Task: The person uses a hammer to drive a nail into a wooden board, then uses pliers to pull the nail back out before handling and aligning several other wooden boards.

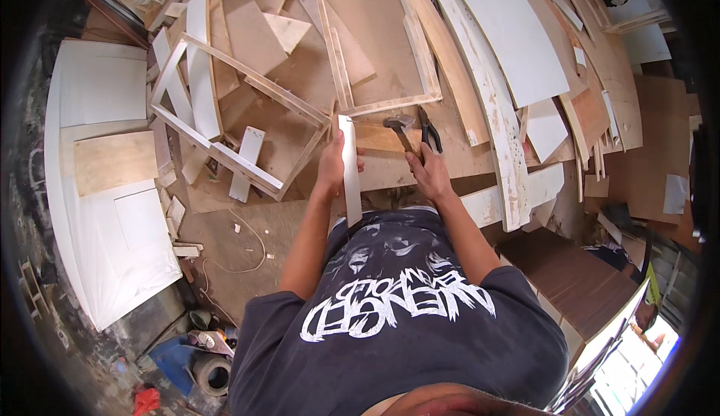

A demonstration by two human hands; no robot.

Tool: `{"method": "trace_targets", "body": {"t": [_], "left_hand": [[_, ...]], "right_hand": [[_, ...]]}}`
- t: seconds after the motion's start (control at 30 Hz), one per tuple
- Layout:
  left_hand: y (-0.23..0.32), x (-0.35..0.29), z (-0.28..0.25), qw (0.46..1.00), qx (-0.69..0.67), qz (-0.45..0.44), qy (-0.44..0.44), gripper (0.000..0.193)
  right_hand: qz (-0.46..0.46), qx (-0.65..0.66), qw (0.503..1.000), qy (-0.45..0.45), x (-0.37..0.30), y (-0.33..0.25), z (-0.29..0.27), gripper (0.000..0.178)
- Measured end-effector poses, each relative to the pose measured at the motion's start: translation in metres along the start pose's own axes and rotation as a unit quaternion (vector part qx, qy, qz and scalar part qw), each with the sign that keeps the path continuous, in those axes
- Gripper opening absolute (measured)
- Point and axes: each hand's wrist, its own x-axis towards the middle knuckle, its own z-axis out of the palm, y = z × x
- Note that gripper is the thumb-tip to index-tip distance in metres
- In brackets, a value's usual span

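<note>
**Inspector:** What is held by the left hand (333, 165)?

**Technician:** A narrow white-faced strip (350, 168) is gripped there. It is stood on end in front of the torso, with the palm set against its left edge and fingertips showing past its right edge. Its lower end is brought close to the dark shirt (397, 281).

**Inspector:** And the right hand (430, 174)?

**Technician:** It is closed around the handle of a hammer (402, 133). The hammer head is pointed away from the body, above a tan board (375, 137) laid on the brown work surface (382, 179). Whether the board is touched by the head cannot be told from this angle.

**Inspector:** Is any other tool placed nearby?

**Technician:** Pliers (425, 123) with dark handles are located just to the right of the hammer (the handles are directed toward the right hand).

**Inspector:** How is the surrounding area arranged?

**Technician:** An open wooden frame (281, 93) is laid at an angle ahead and to the left, over loose offcuts. A second frame (394, 104) is positioned straight ahead, beyond the tools. To the right, a long, scuffed white plank (496, 123) is extended past the near edge, and a broad white panel (517, 33) is set beside it.
</note>
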Motion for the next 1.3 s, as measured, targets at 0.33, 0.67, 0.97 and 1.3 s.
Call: {"method": "trace_targets", "body": {"t": [0.33, 0.67, 0.97, 1.3], "left_hand": [[-0.042, 0.056, -0.029, 0.913, -0.097, -0.372, -0.138, 0.067], [-0.035, 0.081, -0.013, 0.848, -0.304, -0.420, -0.114, 0.053], [-0.058, 0.099, -0.026, 0.811, -0.368, -0.428, -0.154, 0.050], [-0.053, 0.091, -0.023, 0.820, -0.356, -0.416, -0.167, 0.055]], "right_hand": [[-0.051, -0.070, 0.995, -0.058, 0.017, 0.009, 0.001, 0.042], [-0.042, -0.093, 0.992, -0.070, 0.016, 0.012, 0.012, 0.041], [-0.094, -0.223, 0.968, -0.058, 0.041, 0.038, 0.034, 0.039], [-0.120, -0.131, 0.984, -0.025, 0.035, 0.042, 0.045, 0.034]]}}
